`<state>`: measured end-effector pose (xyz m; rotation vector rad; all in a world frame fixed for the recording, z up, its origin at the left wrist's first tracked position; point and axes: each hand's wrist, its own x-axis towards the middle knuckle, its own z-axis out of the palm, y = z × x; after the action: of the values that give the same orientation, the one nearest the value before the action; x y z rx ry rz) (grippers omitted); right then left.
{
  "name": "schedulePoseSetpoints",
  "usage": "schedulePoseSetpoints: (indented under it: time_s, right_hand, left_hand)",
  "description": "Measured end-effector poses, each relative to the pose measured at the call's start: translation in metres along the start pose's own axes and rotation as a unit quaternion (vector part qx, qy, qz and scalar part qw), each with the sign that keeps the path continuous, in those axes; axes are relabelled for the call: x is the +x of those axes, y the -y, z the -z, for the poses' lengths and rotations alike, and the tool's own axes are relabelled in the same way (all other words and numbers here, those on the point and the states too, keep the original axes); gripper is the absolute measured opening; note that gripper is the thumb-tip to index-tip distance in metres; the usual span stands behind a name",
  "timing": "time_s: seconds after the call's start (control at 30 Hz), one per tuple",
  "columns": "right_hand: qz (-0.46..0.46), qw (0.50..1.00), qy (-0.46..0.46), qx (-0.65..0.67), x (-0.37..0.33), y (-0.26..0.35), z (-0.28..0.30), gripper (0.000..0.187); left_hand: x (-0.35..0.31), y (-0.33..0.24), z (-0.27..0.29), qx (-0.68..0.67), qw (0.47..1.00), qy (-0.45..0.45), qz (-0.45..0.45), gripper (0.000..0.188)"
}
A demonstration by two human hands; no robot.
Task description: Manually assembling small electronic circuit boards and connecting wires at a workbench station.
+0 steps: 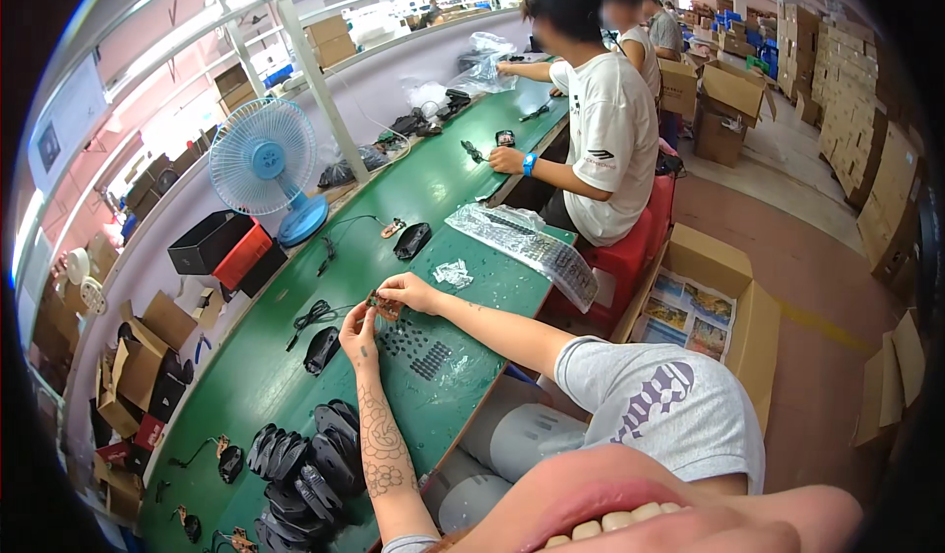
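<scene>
Between my two hands is a small brown circuit board [388, 307], held above the green workbench. My left hand [357, 331] pinches its near left side, while my right hand [413, 292] grips it from the far side with bent fingers. Fingers cover part of the board. A black coiled cable [313, 319] lies just left of my left hand. Beside it rests a black mouse shell [322, 349]. Below the board, rows of small dark pieces [429, 361] are laid out on the bench. Crumpled clear plastic [453, 274] lies right of my right hand.
Black mouse shells [310, 474] are piled at the near left. A blue fan [268, 159] and red-and-black bins [231, 250] line the bench's far edge. Bubble wrap [522, 243] lies at the right, near a seated co-worker [610, 130]. An open carton [753, 337] stands at my right.
</scene>
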<state>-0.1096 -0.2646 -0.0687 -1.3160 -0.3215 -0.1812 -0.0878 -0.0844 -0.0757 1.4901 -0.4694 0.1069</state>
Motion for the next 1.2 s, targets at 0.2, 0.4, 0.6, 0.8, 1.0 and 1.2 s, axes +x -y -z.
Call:
schedulePoseSetpoints:
  time_s: [0.2, 0.4, 0.6, 0.8, 1.0, 1.2]
  right_hand:
    - [-0.004, 1.000, 0.002, -0.011, -0.0035, 0.0047, 0.0016, 0.017]
    - [0.001, 1.000, 0.005, -0.018, -0.0058, 0.0096, -0.0011, 0.017]
    - [-0.002, 1.000, 0.015, -0.010, -0.0060, 0.0098, -0.0001, 0.017]
    - [0.010, 1.000, 0.011, -0.021, -0.0047, 0.0068, 0.0036, 0.017]
    - [0.001, 1.000, 0.017, -0.009, -0.0059, 0.0083, -0.0004, 0.017]
    - [0.007, 1.000, 0.020, -0.006, -0.0009, 0.0042, 0.0012, 0.018]
  left_hand:
    - [0.0008, 0.0038, -0.0027, -0.014, 1.000, -0.012, -0.025, 0.025]
    - [-0.0005, 0.0003, -0.0018, -0.038, 0.999, 0.004, -0.008, 0.025]
    - [-0.0014, 0.0006, -0.0012, -0.058, 0.998, 0.010, -0.011, 0.024]
    - [-0.0014, -0.0006, -0.0037, -0.062, 0.998, 0.020, -0.021, 0.023]
    - [-0.0019, 0.0007, 0.0000, -0.056, 0.998, 0.013, -0.018, 0.022]
    - [-0.0002, -0.0015, 0.0005, -0.062, 0.998, 0.014, -0.013, 0.022]
